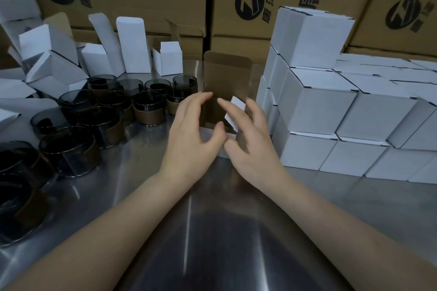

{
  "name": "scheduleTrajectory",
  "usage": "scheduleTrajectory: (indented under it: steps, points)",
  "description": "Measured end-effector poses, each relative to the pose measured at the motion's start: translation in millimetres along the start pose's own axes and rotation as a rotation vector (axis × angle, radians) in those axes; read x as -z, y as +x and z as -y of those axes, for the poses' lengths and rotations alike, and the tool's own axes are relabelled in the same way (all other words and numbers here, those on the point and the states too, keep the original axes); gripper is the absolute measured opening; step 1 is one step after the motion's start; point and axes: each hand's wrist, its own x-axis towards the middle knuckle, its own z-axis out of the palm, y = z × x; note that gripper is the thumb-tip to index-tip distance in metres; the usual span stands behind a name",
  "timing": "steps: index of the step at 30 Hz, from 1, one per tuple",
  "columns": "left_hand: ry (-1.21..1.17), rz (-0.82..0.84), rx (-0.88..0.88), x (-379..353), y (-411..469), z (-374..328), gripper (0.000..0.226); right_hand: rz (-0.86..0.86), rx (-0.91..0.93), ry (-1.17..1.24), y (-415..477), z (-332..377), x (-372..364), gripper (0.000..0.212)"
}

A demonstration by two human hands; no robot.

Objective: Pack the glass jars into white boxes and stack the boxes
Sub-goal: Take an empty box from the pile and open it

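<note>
open box (227, 73) — inside hidden | left hand (191, 139), right hand (254, 142) blurred at flaps

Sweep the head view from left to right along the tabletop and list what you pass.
Cluster of glass jars → left hand → open box with its flap up → right hand → stack of closed white boxes.

a shiny grey metal desk (212, 231) fills the near space, catching dull streaks of light. along its far edge stands a wall of large brown cardboard cartons (151, 7) printed with black logos and characters.
</note>
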Motion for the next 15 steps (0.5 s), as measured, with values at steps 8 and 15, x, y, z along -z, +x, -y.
scheduleTrajectory:
  steps: [8, 15]
  points:
    - [-0.058, -0.004, 0.122, -2.4, 4.6, 0.5, 0.053, -0.092, 0.071, 0.026, 1.9, -7.5, 3.3, 0.057]
    - [-0.099, -0.04, 0.166, -6.9, 7.2, 1.4, 0.056, -0.089, 0.033, 0.178, 3.9, -9.7, 1.7, 0.06]
